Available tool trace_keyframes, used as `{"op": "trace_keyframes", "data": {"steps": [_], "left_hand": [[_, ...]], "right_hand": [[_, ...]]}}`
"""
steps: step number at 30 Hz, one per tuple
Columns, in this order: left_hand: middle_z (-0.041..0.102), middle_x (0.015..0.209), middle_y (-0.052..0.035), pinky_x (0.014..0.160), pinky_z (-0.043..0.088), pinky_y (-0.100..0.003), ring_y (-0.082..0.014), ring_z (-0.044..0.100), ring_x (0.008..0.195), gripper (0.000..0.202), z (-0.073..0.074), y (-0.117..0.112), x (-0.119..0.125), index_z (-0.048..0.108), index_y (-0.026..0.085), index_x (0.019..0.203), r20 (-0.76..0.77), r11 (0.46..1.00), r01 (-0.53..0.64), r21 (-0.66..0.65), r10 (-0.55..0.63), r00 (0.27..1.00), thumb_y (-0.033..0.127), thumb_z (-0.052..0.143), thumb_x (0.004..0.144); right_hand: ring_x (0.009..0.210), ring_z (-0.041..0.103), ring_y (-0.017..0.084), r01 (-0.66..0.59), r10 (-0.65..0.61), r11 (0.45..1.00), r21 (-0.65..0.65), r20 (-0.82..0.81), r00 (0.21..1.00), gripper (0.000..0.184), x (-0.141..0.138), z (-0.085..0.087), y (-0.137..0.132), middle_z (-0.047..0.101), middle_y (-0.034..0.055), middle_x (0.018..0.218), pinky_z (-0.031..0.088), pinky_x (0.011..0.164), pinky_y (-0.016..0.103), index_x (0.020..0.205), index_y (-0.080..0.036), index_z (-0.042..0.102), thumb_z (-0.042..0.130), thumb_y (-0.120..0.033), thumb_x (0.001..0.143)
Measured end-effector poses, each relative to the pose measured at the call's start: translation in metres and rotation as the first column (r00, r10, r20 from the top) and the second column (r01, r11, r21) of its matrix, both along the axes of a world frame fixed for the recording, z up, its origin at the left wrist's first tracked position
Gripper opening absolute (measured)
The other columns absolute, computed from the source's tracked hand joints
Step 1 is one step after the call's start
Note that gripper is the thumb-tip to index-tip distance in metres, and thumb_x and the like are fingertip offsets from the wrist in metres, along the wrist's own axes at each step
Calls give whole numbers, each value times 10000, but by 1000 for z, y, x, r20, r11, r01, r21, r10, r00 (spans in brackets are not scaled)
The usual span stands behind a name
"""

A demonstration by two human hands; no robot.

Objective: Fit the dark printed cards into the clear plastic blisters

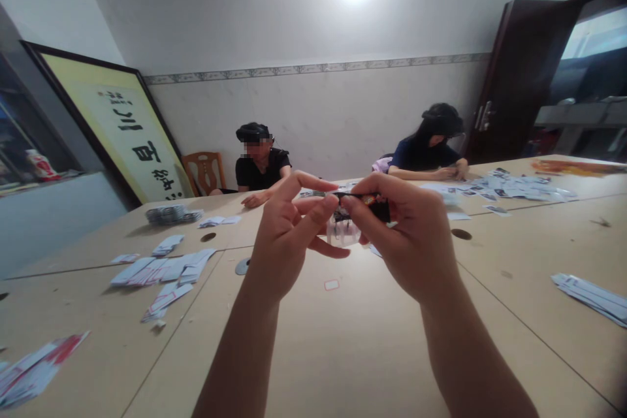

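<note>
Both of my hands are raised above the table, fingertips meeting in front of me. Between them is a small clear plastic packet (pixel 343 233) with a dark top edge and a black part with orange print at its right. My left hand (pixel 294 235) pinches the packet's upper left edge between thumb and fingers. My right hand (pixel 406 228) is closed on the black part, its thumb pressing close to the left thumb. What lies inside the clear part is too blurred to name. Below it, a small red-bordered white label (pixel 332 285) lies on the table.
Stacks of white cards (pixel 161 269) lie at the left on the wooden table (pixel 333 366), and more paper strips (pixel 592 297) at the right. Loose cards (pixel 509 184) spread at the far right. Across the table sit two people (pixel 264 160) wearing headgear.
</note>
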State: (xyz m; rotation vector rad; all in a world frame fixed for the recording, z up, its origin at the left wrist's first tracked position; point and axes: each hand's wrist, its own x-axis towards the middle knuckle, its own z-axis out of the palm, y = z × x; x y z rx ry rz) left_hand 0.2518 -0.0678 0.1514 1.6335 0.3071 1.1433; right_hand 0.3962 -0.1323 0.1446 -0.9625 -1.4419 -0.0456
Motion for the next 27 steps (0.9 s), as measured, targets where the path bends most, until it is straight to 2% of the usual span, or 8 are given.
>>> {"op": "trace_keyframes", "data": {"steps": [7, 16, 22, 27], "left_hand": [[670, 749, 43, 463, 659, -269, -143, 726, 651, 193, -2, 0, 0, 603, 207, 944, 12, 999, -2, 37, 2, 1000, 339, 730, 882], [654, 687, 57, 469, 655, -250, -142, 730, 649, 208, -2, -3, 1, 585, 202, 932, 19, 998, -30, 55, 29, 999, 356, 718, 892], [728, 800, 7, 474, 653, -255, -170, 742, 671, 322, 2, -5, -1, 543, 196, 970, -51, 998, -55, 37, 57, 997, 354, 786, 830], [736, 844, -13, 499, 660, -270, -175, 739, 710, 315, 2, -3, -2, 540, 203, 974, -71, 996, -74, 43, 77, 995, 373, 768, 840]], "right_hand": [[493, 485, 62, 6, -6, 1000, -10, 7, 1000, 128, -1, 1, 0, 491, -63, 592, 357, 470, 220, 739, -175, 647, 655, -170, 867], [479, 487, 62, 4, -4, 1000, -17, -6, 1000, 135, -2, 1, 5, 498, -67, 569, 345, 467, 216, 735, -177, 638, 655, -184, 868], [468, 495, 67, 9, -10, 999, -41, -21, 1000, 144, -2, 1, 5, 516, -64, 551, 339, 472, 222, 724, -177, 631, 648, -196, 866], [470, 502, 75, 43, -43, 998, -39, -11, 999, 128, -4, 0, 8, 535, -58, 560, 346, 479, 226, 733, -182, 636, 641, -206, 858]]}}
